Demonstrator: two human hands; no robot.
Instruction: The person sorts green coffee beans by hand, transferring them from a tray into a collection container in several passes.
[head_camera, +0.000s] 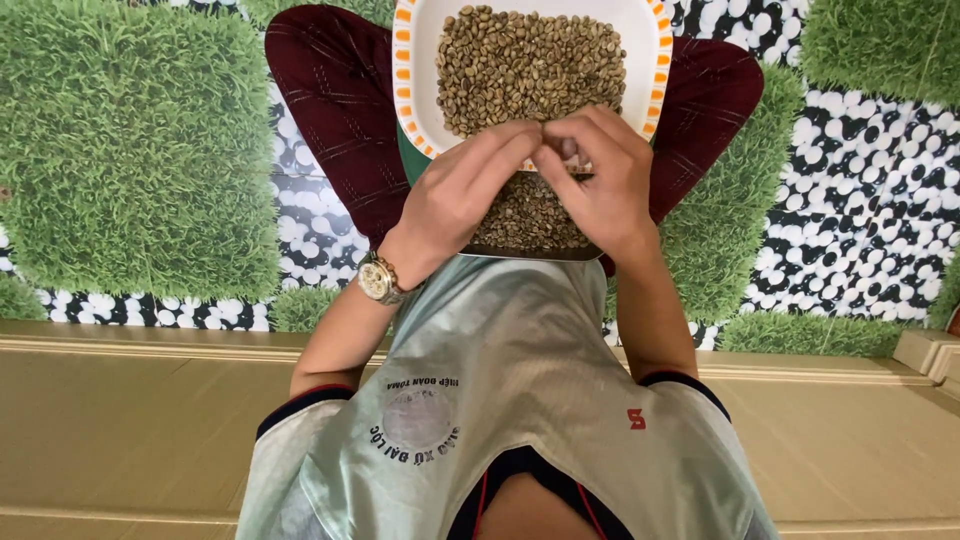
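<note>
Head view: seated, looking down at lap.
Tray (420, 60): white, orange-dashed rim, resting on lap.
Beans (530, 65): pale green-brown, heaped on tray.
Left hand (465, 190): fingertips pinched together over beans.
Right hand (600, 175): fingertips pinched, touching left; held item too small to tell.
Wristwatch (378, 280): left wrist.

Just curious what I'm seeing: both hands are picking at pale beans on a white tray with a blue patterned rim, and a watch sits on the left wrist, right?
Nearly. The head view shows the white tray's patterned rim is orange, not blue. Both hands, left hand and right hand, do meet over the pale beans, with the wristwatch on the left wrist.
</note>
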